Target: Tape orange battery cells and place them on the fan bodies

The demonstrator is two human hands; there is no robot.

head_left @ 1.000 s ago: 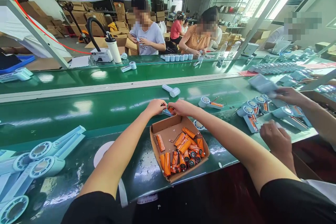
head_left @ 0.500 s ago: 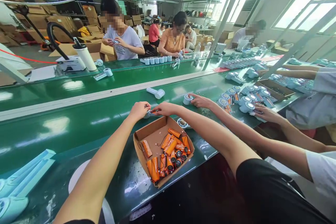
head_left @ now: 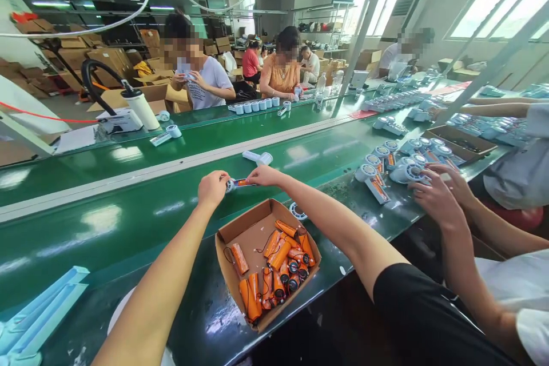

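Note:
My left hand (head_left: 213, 187) is closed around the round head of a light-blue handheld fan housing (head_left: 230, 185), above the green belt. An orange battery (head_left: 242, 182) shows in the part between my hands, along the handle. My right hand (head_left: 265, 176) pinches the handle end; its fingertips partly hide whether they press on the battery or the shell. Just below, a cardboard box (head_left: 225, 231) holds several orange batteries (head_left: 278, 254) with dark wires. A round fan part (head_left: 298, 211) lies beside the box, under my right forearm.
Another fan housing (head_left: 258, 158) lies on the belt (head_left: 107, 223) ahead. Long light-blue shells (head_left: 47, 309) are at the lower left. At right, a co-worker's hands (head_left: 441, 197) work beside several fan housings with batteries (head_left: 375, 183). More people sit across the belt.
My hands have drawn apart slightly, my left one going left, and more of the orange battery shows between them. The co-worker's reaching hand has pulled back right, and the round-headed housing there is gone.

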